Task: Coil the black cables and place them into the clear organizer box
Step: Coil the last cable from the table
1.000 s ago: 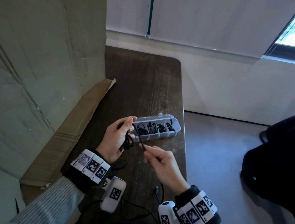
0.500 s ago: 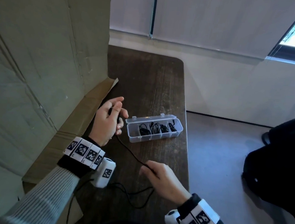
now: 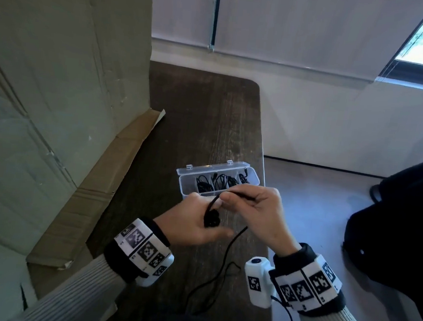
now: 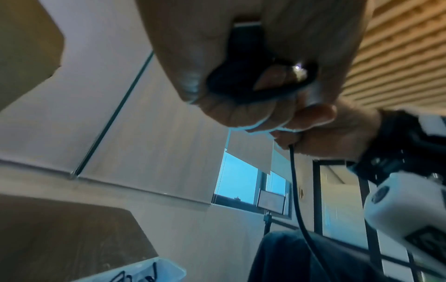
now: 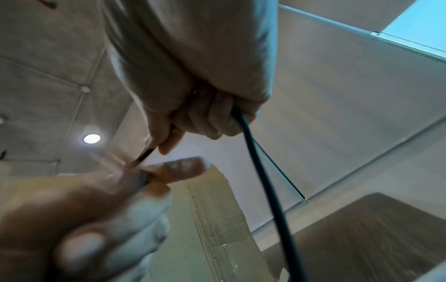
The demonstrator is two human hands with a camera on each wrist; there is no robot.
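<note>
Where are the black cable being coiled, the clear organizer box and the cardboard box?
black cable (image 3: 212, 217): head view, on the wound coil the left hand holds.
clear organizer box (image 3: 185, 183): head view, on its empty left compartment.
cardboard box (image 3: 60, 77): head view, on its tall side panel.

A black cable (image 3: 226, 252) runs from the fingers (image 3: 230, 198). Beyond them, the clear organizer box (image 3: 185, 186) holds black coils on a dark brown wood-grain counter (image 3: 201, 119). Black-and-white square-patterned bands (image 3: 145, 249) wrap both wrists; tan cardboard (image 3: 59, 85) stands left.
</note>
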